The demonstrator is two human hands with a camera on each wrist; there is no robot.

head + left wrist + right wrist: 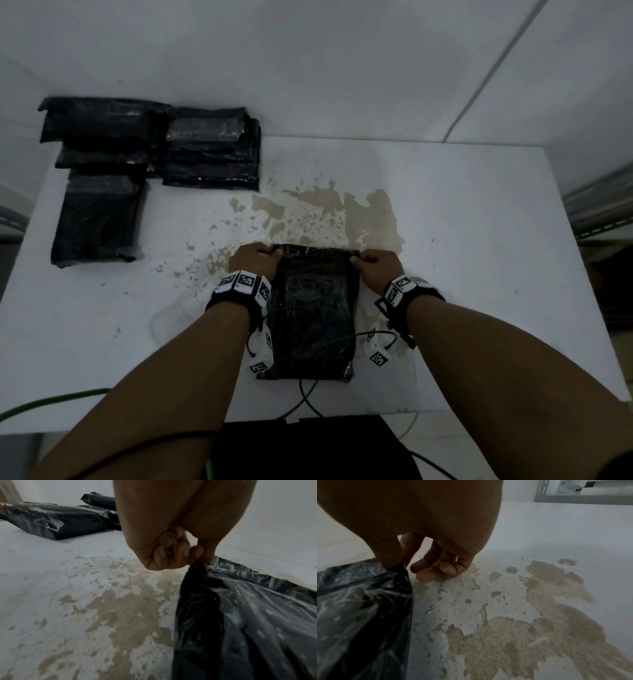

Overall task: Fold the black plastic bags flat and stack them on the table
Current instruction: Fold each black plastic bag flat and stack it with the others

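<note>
On the white table [479, 240], seen from the head camera, your left hand [255, 262] and right hand [378, 265] each pinch a far corner of the black bag [313, 315], which lies flat in front of you; the folded bags [154, 161] sit stacked at the far left. Bring both corners toward you together, level, so the edges meet squarely.

From the left wrist, your left hand [171, 550] grips the bunched corner of the bag [248, 615] between thumb and forefinger; ease that bunching out before creasing.

From the right wrist, your right hand [419, 547] pinches its corner of the bag [359, 608] with the other fingertips [428, 576] down near the flaked table [556, 534]. Keep tension even between hands.
</note>
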